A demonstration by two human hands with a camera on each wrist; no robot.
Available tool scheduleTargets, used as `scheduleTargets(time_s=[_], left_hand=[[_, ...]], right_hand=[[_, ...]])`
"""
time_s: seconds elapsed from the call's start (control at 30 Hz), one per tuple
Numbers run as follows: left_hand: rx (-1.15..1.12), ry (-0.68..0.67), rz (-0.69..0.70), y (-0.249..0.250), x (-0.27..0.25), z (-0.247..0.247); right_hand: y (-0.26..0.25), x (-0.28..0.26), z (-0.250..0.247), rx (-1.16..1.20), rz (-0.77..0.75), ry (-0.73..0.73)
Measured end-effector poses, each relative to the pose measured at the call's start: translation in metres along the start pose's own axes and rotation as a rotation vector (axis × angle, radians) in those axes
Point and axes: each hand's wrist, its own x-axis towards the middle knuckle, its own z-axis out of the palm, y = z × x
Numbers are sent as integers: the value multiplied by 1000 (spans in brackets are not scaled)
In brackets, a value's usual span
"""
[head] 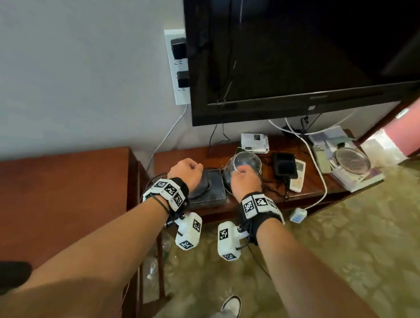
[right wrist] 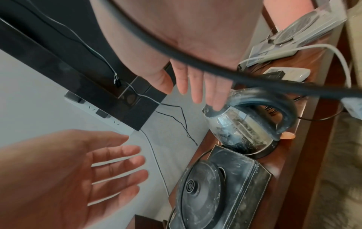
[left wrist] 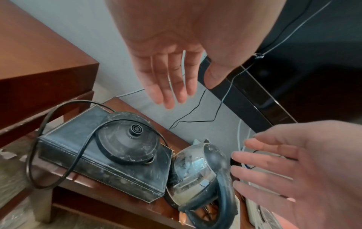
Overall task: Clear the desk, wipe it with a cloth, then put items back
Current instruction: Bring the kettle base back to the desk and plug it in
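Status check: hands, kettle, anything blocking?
Left hand and right hand open, empty. Kettle on desk, ungrasped. Base cord loops over edge.

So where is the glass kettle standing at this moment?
In the head view the glass kettle stands on the low wooden desk under the television, just right of the black leather box carrying its round base, beneath the right hand.

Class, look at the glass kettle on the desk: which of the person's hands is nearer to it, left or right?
Right. The right hand hovers open directly over the glass kettle, fingertips about at its rim. The left hand is open too, one place over, above the kettle base on the black box.
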Motion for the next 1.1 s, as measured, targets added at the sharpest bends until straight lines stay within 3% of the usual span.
scheduleTargets(time_s=[0.3, 0.7, 0.77, 0.97, 1.1], left_hand=[[19, 5, -184, -29, 31, 8], [32, -173, -370, -82, 116, 26], [6, -192, -419, -96, 129, 31], [-61, -249, -515, -170, 192, 80], [-138, -252, -532, -146, 176, 58]], right_hand=[[11, 52, 38, -94, -23, -182], [12, 115, 113, -168, 104, -360], [7, 121, 129, -96, 147, -398], [2, 144, 154, -10, 236, -337], [3, 150, 163, -86, 231, -358]])
